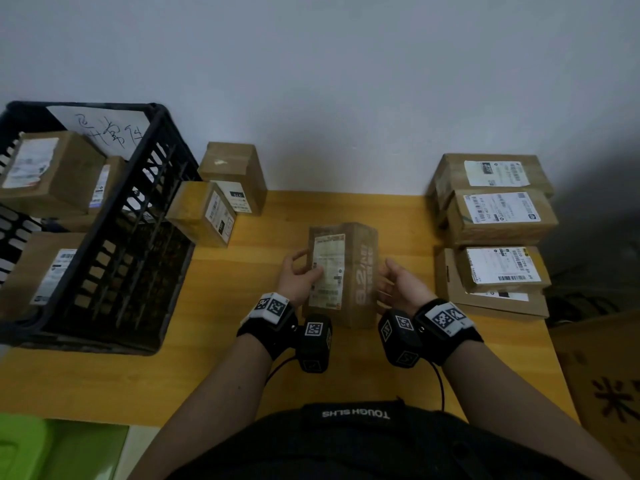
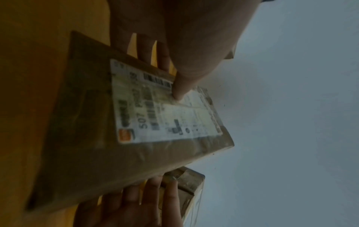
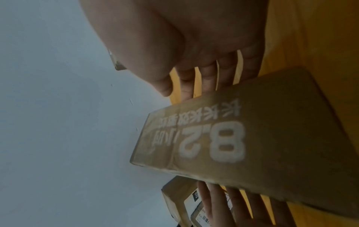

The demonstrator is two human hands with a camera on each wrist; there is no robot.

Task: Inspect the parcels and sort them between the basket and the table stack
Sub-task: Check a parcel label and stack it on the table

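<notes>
A brown cardboard parcel (image 1: 360, 271) with a white shipping label and "8.2" printed on one side hangs between my hands over the middle of the yellow table (image 1: 242, 358). My left hand (image 1: 299, 277) grips its left side; the thumb (image 2: 180, 90) presses on the label and the fingers (image 2: 145, 49) reach behind the parcel (image 2: 93, 138). My right hand (image 1: 398, 284) supports the right side with straight fingers (image 3: 209, 79) behind the parcel (image 3: 281, 122), thumb off it. The black basket (image 1: 114, 216) stands at the left with several parcels inside. The table stack (image 1: 498, 220) of labelled parcels is at the right.
Two more parcels (image 1: 204, 211) (image 1: 235, 168) stand between the basket and the wall. A handwritten paper sign (image 1: 107, 129) leans in the basket. A large cardboard box (image 1: 602, 375) stands off the table's right edge, and something green (image 1: 52, 448) lies at the lower left.
</notes>
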